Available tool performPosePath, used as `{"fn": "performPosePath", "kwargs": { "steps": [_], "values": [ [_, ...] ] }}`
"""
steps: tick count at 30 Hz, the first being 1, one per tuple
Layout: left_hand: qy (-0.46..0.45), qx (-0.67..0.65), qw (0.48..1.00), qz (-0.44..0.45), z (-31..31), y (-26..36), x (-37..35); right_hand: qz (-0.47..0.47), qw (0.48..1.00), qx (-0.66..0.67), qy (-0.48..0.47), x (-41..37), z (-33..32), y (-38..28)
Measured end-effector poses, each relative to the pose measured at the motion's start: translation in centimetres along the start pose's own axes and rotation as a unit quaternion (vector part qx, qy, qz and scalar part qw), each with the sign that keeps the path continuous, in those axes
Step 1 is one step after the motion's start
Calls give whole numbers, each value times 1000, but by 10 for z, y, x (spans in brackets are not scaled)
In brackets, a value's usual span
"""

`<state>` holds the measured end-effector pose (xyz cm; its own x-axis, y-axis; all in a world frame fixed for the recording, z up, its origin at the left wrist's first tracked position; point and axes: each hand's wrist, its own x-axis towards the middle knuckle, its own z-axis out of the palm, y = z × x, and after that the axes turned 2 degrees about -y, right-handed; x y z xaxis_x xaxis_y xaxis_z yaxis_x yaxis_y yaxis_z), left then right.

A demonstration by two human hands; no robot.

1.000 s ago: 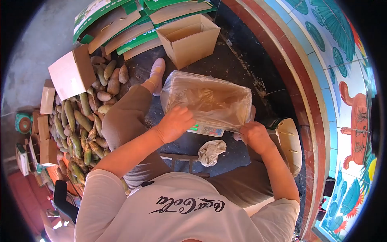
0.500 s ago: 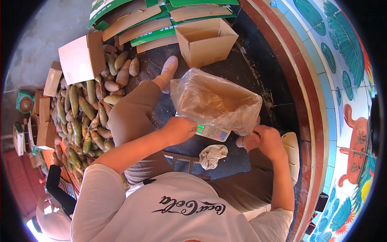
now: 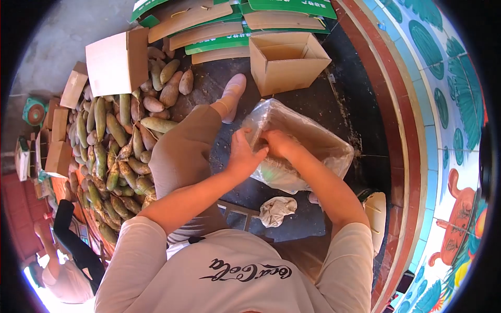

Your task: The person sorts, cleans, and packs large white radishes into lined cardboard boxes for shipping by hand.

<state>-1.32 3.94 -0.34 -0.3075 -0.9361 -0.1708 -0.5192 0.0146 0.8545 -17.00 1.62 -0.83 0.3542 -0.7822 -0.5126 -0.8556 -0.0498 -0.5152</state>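
A cardboard box [image 3: 318,136] lined with a clear plastic bag [image 3: 284,180] sits between my legs, its top open towards me. My left hand [image 3: 245,155] is at the box's left side, thumb and fingers apart, close to the bag's folded edge. Reaching over the near side, my right hand [image 3: 280,144] is just inside the left rim with its fingers bent against the plastic. Its fingertips are partly hidden. A faint green glow shows through the plastic, where the scale's display was; the scale itself is covered. A crumpled pale cloth [image 3: 277,211] lies closer to me.
A heap of long green and brown gourd-like vegetables [image 3: 115,156] spreads at the left, with a white-sided carton [image 3: 107,65] on it. Beyond my box stands an open carton [image 3: 287,62], near green flattened cartons [image 3: 219,43]. A tiled ledge [image 3: 399,120] curves along the right.
Both hands have moved from the near corners to the box's left end. My right hand has gone inside the rim. The bag now hangs over the scale, and the view has shifted slightly.
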Motion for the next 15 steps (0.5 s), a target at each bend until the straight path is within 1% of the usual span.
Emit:
{"fn": "performPosePath", "kwargs": {
  "steps": [1,2,4,5,7,8,10,11,13,15],
  "values": [
    [-3,9,1000,-2,0,0,1,-25,1000,-12,-14,10,11,12],
    [8,-16,1000,-1,1,0,1,-51,998,-23,-29,20,22,23],
    [29,-66,997,3,2,3,1,12,993,-68,-94,36,36,38],
    [12,-79,997,-6,1,5,1,43,987,-91,-124,43,41,45],
    [-24,-106,994,-22,-1,7,1,51,985,-120,-115,44,48,57],
    [-19,-127,991,-28,0,6,1,54,983,-136,-112,45,53,62],
    [-10,-167,985,-39,1,5,-1,93,974,-113,-170,51,67,71],
    [-15,-151,987,-44,1,4,-3,112,968,-101,-199,53,75,75],
    [-21,-118,991,-52,-3,8,-6,137,956,-125,-226,43,95,88],
    [-40,-117,991,-52,-4,1,-9,142,949,-159,-232,37,101,99]
  ]
}}
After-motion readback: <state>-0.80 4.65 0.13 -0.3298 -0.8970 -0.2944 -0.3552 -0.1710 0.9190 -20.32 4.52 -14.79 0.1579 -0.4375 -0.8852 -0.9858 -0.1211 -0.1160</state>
